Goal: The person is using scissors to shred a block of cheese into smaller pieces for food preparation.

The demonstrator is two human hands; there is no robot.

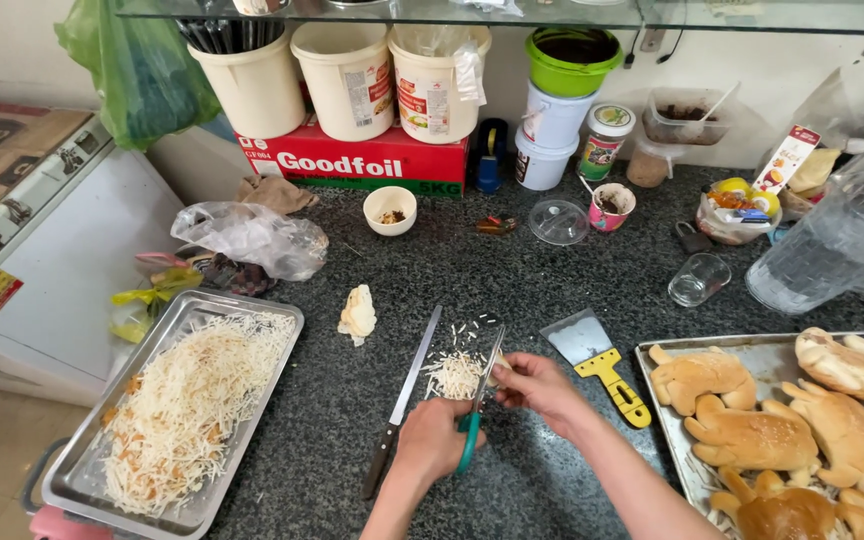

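Note:
My left hand (434,440) grips teal-handled scissors (480,398), blades pointing up and away from me. My right hand (540,385) pinches a small pale piece of cheese (501,364) against the blades. Just beyond lies a little pile of white shreds (455,375) on the dark granite counter (472,270). A long knife (404,396) lies left of my left hand. A lump of pale cheese (358,313) rests farther left.
A metal tray (282,312) of shredded cheese sits at left. A tray (652,375) of shaped bread buns is at right. Between them lies a yellow-handled scraper (599,364). Tubs, a red box (352,160), a small bowl (390,208), a glass (698,279) and a plastic jug (837,245) line the back.

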